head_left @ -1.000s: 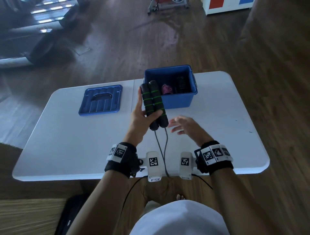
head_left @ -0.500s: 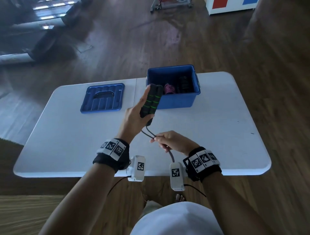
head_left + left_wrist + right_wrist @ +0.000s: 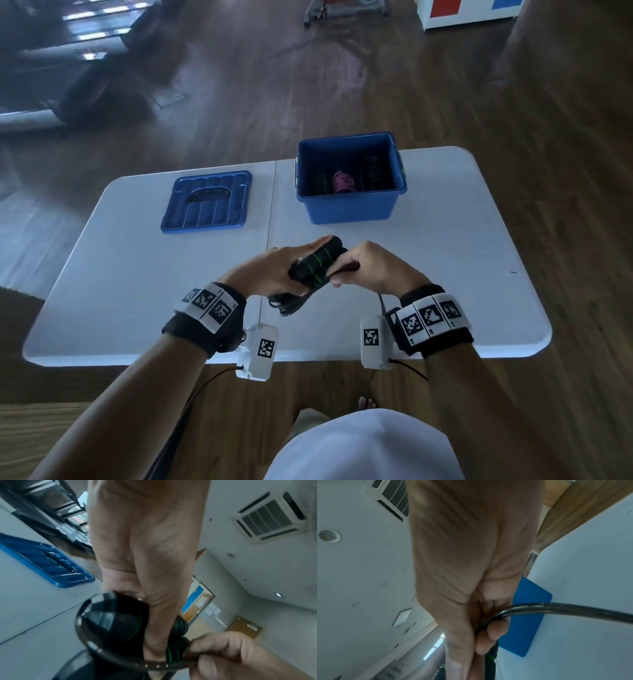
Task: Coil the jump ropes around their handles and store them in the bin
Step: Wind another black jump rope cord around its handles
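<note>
My left hand grips a pair of black jump rope handles with green rings, held together and tilted low over the white table. In the left wrist view the handles show end-on below my palm. My right hand pinches the dark rope right beside the handles. A loop of rope hangs under my left hand, and the rope curves round the handle ends. The blue bin stands behind my hands, with black coiled ropes and a pink one inside.
The bin's blue lid lies flat on the table to the left of the bin. The table's near edge runs just under my wrists. Dark wooden floor surrounds the table, with gym equipment at the far left.
My left hand lowered the handles from upright in front of the bin down toward me and tilted them. My right hand took hold of the rope and rose to the handles.
</note>
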